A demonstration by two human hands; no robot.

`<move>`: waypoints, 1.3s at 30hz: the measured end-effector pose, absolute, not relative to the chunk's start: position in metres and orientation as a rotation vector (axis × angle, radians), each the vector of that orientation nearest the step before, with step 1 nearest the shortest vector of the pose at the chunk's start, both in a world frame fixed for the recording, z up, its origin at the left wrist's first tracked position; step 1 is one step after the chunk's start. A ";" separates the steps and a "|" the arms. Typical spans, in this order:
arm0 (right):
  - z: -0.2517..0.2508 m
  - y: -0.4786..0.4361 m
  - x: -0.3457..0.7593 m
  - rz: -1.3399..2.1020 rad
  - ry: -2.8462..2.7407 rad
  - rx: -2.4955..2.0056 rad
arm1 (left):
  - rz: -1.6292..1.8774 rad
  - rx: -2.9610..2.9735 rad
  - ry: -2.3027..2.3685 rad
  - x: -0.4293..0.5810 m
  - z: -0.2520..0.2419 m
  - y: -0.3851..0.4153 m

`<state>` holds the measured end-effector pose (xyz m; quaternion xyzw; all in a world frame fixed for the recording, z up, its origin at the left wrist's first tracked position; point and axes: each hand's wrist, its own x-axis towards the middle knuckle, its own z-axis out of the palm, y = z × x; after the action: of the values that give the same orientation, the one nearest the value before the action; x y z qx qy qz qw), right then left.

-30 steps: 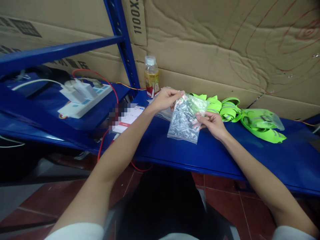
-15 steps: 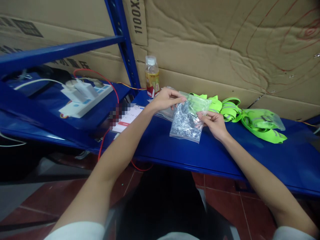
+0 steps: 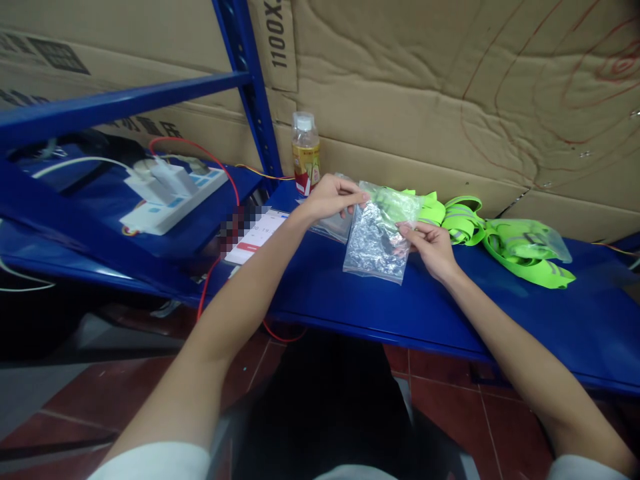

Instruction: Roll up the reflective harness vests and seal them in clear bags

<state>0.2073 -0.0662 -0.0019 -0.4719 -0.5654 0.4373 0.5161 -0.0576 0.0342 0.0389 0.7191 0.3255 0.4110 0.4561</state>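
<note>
the left hand (image 3: 333,198) and right hand (image 3: 430,243) are pinched on a small clear crinkled plastic bag (image 3: 373,247), held just above the blue metal shelf (image 3: 450,313). its mouth is judged as being opened; opposed, gentle pulls are called for.

A storeroom: blue steel shelving (image 3: 240,80) against flattened cardboard (image 3: 450,87)

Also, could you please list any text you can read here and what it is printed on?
"1100X", sideways on the cardboard sheet beside the blue upright, cut off at the frame edge.
Black print on the left cardboard: too blurred.
Bottle label: too small.
Phone screen: too small, partly pixelated.
Clear plastic bag: nothing legible.
</note>
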 end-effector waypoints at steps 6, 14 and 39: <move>-0.001 -0.066 0.206 1.058 -1.355 -1.149 | 1.027 1.783 0.787 -0.057 0.037 0.036; -0.002 -0.066 0.206 1.048 -1.364 -1.129 | 1.042 1.774 0.760 -0.057 0.036 0.037; -0.001 -0.065 0.207 1.007 -1.261 -1.175 | 1.015 2.434 1.339 -0.077 0.025 0.054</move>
<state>0.2068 -0.0646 -0.0011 -0.4946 -0.5308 0.4239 0.5421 -0.0771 0.0536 0.0246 0.8195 0.4509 0.3416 0.0916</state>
